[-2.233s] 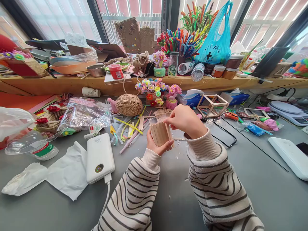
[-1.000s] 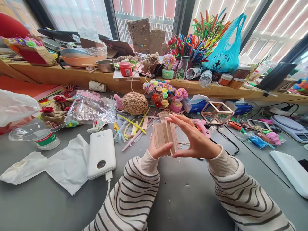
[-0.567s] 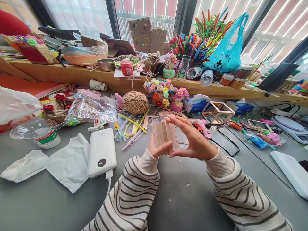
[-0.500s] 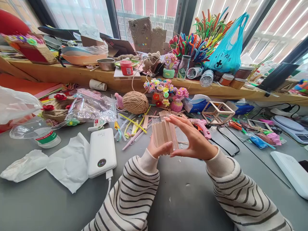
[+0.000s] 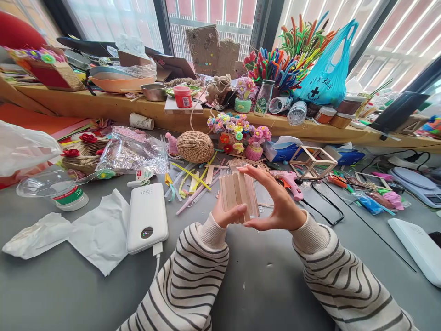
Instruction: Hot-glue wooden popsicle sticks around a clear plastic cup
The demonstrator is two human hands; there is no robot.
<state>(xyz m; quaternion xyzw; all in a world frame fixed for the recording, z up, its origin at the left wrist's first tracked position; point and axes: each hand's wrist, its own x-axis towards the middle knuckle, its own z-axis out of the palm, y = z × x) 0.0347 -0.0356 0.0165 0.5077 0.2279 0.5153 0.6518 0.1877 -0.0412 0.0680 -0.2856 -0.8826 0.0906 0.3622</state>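
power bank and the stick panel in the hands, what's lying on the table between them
In the head view, bare grey table lies straight between the power bank and the stick panel; loose coloured sticks and straws lie just behind that gap.

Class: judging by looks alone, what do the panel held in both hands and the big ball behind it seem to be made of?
Stick panel: apparently bare wood, matt and pale tan, its flat round-ended slats side by side like craft sticks.
Ball: probably jute or hemp twine, rough, dull brown, with wound strands visible.
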